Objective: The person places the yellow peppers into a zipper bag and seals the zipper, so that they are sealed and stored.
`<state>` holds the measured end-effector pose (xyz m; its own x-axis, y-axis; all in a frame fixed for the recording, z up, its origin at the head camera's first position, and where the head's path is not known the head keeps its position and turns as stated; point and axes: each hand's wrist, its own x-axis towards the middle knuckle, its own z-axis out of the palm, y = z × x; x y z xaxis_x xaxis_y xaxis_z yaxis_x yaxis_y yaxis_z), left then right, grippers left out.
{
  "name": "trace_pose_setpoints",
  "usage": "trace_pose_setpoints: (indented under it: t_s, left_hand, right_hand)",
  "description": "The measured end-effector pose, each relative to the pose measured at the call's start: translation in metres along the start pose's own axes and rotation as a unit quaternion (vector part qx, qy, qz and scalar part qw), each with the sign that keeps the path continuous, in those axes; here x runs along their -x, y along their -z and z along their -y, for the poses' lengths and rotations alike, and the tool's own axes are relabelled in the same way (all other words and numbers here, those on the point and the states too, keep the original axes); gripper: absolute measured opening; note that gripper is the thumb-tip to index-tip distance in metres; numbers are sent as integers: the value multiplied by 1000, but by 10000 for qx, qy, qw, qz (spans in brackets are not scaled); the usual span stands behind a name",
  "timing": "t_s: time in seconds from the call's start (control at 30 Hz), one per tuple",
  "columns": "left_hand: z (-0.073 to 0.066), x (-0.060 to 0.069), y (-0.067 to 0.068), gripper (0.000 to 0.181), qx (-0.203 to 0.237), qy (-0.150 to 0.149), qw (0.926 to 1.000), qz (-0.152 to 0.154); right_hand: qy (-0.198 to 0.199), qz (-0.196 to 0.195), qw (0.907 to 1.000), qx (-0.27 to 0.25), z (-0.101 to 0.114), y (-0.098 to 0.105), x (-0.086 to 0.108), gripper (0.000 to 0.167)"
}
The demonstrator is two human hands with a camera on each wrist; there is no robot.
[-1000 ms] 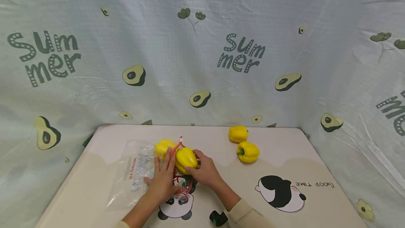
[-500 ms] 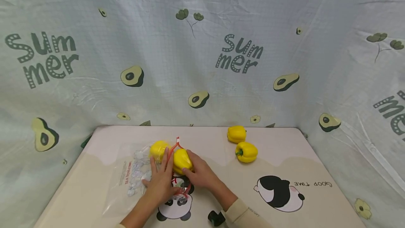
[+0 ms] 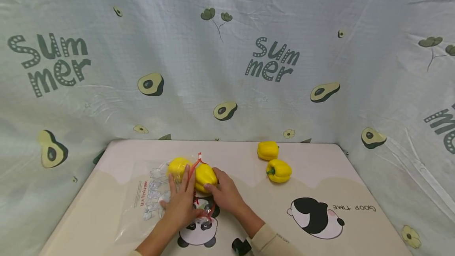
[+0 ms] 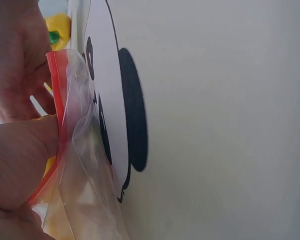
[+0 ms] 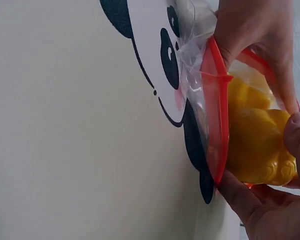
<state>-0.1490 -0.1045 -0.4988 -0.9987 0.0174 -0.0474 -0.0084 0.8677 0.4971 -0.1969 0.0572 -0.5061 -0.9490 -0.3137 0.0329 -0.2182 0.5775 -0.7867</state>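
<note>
A clear plastic bag (image 3: 129,218) with a red-edged mouth lies on the table's left half, one yellow bell pepper (image 3: 177,168) inside it. My left hand (image 3: 180,205) presses on the bag with spread, straight fingers; its thumb is by the red edge (image 5: 217,120) in the right wrist view. With thumb and fingers, my right hand (image 3: 228,193) grips a second yellow pepper (image 3: 205,177) at the bag's mouth. The right wrist view shows this pepper (image 5: 262,145) between the red edges, beside my right hand (image 5: 270,217). How deep it sits is unclear.
Two more yellow peppers, one behind (image 3: 268,150) and one nearer (image 3: 279,171), stand right of my hands at the back. A small black object (image 3: 241,246) is by my right sleeve. A patterned curtain (image 3: 185,58) rises behind the table.
My right hand and the pepper it grips have shifted slightly left. The pepper inside the bag has also moved a little left, while my left hand stays on the bag.
</note>
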Motion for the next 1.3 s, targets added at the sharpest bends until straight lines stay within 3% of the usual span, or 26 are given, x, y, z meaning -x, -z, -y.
trace_pose_setpoints:
  t_s: [0.7, 1.07, 1.3]
  left_hand:
    - [-7, 3, -1, 123, -322, 11, 9993, -165]
    - [-4, 3, 2, 125, -403, 104, 9989, -196]
    - [-6, 3, 1, 124, -525, 17, 9979, -387]
  right_hand:
    - [-206, -143, 9984, 506, 5, -6, -3, 60]
    - [-702, -336, 9952, -590, 4, -11, -9, 52]
    - [-553, -404, 9959, -596, 2, -13, -10, 49]
